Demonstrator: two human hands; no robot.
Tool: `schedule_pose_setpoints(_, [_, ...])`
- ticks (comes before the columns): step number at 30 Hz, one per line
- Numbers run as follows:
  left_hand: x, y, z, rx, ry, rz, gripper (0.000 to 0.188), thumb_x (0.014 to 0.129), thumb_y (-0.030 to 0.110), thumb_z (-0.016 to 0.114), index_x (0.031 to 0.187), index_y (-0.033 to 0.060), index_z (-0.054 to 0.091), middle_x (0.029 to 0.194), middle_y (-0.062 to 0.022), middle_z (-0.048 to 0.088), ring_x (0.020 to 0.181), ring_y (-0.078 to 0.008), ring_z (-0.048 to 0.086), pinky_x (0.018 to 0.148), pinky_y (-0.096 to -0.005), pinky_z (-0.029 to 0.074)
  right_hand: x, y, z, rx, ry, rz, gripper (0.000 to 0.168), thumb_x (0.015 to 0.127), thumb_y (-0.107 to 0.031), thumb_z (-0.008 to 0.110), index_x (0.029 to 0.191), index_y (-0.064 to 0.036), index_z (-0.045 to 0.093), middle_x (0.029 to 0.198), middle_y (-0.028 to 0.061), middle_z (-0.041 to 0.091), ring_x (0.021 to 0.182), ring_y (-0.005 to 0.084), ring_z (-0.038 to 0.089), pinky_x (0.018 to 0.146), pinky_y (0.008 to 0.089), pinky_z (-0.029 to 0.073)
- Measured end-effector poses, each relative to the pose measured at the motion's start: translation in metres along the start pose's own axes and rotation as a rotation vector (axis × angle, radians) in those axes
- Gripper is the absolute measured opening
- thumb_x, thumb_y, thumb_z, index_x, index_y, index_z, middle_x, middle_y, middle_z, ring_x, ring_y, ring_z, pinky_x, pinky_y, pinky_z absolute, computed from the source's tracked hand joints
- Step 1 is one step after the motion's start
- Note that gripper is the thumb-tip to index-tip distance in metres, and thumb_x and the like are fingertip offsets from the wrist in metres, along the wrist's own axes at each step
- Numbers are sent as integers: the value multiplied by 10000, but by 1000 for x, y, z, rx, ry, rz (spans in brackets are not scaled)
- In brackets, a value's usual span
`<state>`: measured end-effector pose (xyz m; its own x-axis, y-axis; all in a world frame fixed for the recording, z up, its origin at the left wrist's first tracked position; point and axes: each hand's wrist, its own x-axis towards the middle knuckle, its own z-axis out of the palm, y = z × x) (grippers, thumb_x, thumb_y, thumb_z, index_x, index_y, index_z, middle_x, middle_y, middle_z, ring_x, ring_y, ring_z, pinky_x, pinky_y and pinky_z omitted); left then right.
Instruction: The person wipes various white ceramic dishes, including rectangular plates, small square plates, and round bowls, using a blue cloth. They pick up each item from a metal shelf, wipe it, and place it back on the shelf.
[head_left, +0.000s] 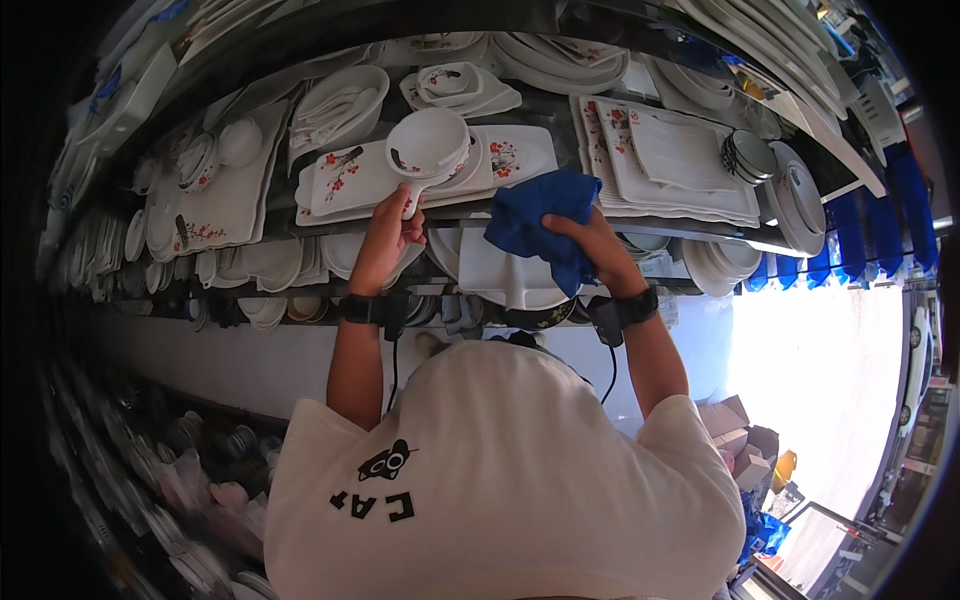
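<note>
My left hand (390, 232) grips the handle of a white ceramic bowl (427, 144) with a red blossom pattern, its open top facing up. Behind and beside the bowl lie long white rectangular plates (525, 150) with red blossoms on the shelf. A crumpled blue cloth (544, 217) is in my right hand (592, 240), held above the front edge of the shelf, to the right of the bowl. Behind the bowl stands a small blossom-patterned dish (450, 79) on a larger white dish. An oval bowl (341, 105) holding several white spoons is to its left.
Stacked square plates (675, 154) and patterned small bowls (750, 157) stand at the right; a large plate (210, 225) carries small dishes at the left. Lower shelves hold more white dishes (517, 270). Overhead shelving spans the top. Cardboard boxes (739, 442) lie on the floor at lower right.
</note>
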<state>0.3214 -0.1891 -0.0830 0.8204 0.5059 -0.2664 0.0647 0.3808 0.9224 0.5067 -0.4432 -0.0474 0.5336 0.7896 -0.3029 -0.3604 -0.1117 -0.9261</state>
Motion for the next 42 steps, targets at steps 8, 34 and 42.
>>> schedule_pose_setpoints(8, [0, -1, -7, 85, 36, -61, 501, 974, 524, 401, 1037, 55, 565, 687, 10, 515, 562, -67, 483, 576, -250, 471, -15, 13, -20, -15, -1, -15, 564, 766, -200, 758, 1216, 41, 519, 1071, 112, 645, 907, 171, 634, 823, 292, 513])
schedule_pose_setpoints(34, [95, 3, 317, 412, -561, -164, 262, 954, 353, 498, 1003, 97, 530, 718, -26, 576, 606, -96, 561, 569, -243, 480, -161, 47, -168, 47, 398, -91, 587, 752, -194, 779, 1231, 20, 514, 1105, 111, 637, 992, 181, 612, 887, 315, 492])
schedule_pose_setpoints(42, [198, -4, 484, 506, -556, -249, 323, 929, 391, 538, 1042, 89, 525, 887, -102, 671, 713, -165, 660, 630, -304, 573, -211, 77, -193, 211, 637, -106, 516, 779, -163, 752, 1206, 19, 528, 1082, 104, 640, 935, 174, 625, 830, 314, 516])
